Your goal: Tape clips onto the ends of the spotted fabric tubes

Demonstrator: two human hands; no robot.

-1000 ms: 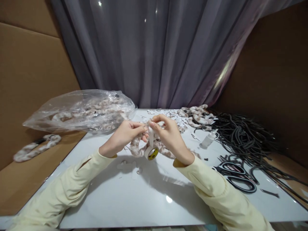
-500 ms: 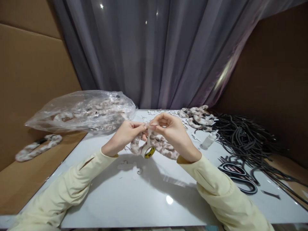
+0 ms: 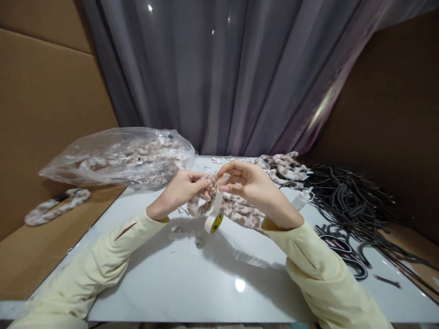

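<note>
My left hand (image 3: 181,189) is closed, pinching a fluffy white-and-brown plush tube (image 3: 242,212) at its upper end. The tube loops below that hand and stretches right, beneath my other wrist. My right hand (image 3: 259,189) holds the white strip of a roll of tape (image 3: 214,222) between thumb and fingers, just right of the left fingertips. From that strip the roll hangs tilted above the table, its yellow inner core showing. Whether the strip touches the plush cannot be made out.
A clear plastic bag (image 3: 113,157) of similar plush pieces lies back left, one plush loop (image 3: 56,208) before it. At right are more plush loops (image 3: 284,167), a white bottle (image 3: 303,197), black cords (image 3: 346,196) and scissors (image 3: 353,262). Small white scraps (image 3: 185,235) lie on the table.
My right hand has moved slightly right, away from the left, drawing the tape strip with it. The hanging roll has swung and turned a little. My left hand stays on the plush.
</note>
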